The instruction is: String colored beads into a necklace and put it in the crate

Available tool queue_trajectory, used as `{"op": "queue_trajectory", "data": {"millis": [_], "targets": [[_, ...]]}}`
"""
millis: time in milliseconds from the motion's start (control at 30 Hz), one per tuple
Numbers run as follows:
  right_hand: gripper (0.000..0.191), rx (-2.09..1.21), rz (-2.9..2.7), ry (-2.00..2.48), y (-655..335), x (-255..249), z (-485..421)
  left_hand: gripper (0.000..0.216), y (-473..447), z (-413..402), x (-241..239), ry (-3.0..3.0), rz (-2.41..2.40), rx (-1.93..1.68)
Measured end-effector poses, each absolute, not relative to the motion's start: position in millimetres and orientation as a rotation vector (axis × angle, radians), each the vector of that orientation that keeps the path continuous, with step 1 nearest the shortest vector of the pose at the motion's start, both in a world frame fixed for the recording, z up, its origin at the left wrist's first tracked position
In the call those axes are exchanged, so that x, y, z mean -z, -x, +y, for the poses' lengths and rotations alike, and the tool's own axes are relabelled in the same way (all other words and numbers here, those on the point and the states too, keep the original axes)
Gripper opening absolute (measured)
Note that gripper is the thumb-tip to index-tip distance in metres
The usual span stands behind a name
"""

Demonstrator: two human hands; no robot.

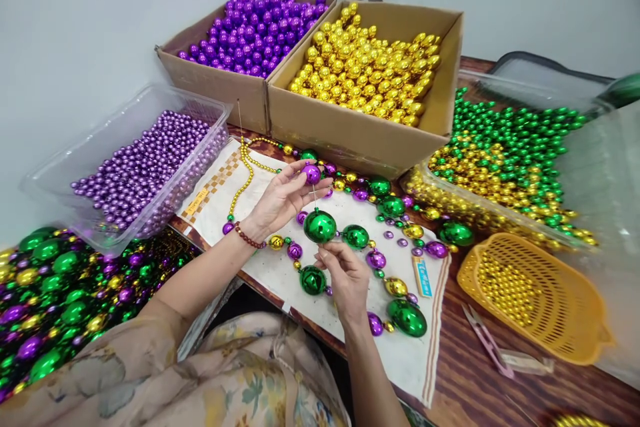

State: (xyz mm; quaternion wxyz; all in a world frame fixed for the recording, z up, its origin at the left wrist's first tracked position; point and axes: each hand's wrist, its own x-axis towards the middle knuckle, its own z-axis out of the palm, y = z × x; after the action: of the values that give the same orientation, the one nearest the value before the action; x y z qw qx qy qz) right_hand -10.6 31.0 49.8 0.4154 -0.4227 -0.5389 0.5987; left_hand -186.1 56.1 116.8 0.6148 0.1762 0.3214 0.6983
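Note:
My left hand [291, 195] is closed around a shiny purple bead [311, 174], gripping it between thumb and fingers. From that bead a thin strand [315, 197] runs down to a large green bead [320, 227] with a tiny green bead on top. Just under the green bead, my right hand [345, 275] pinches the strand's lower part; its fingertips partly hide it. Around both hands lies a beaded garland [376, 259] of green, gold and purple beads on a white cloth [370, 360]. A string of small gold beads [237, 197] lies at the left.
Cardboard boxes of purple beads [250, 33] and gold beads [370, 67] stand behind. Clear tubs hold small purple beads [150, 173] and green-gold beads [510, 153]. At right are a yellow basket [575, 307] and pink-handled scissors [493, 347]. Finished-looking strands [65, 300] are heaped at left.

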Motion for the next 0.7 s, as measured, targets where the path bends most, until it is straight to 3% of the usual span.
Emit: {"op": "queue_trajectory", "data": {"millis": [700], "targets": [[0.016, -1.689, -1.131, 0.982, 19, -38, 43, 0.027, 179, 39, -111, -0.682, 0.873, -1.470]]}}
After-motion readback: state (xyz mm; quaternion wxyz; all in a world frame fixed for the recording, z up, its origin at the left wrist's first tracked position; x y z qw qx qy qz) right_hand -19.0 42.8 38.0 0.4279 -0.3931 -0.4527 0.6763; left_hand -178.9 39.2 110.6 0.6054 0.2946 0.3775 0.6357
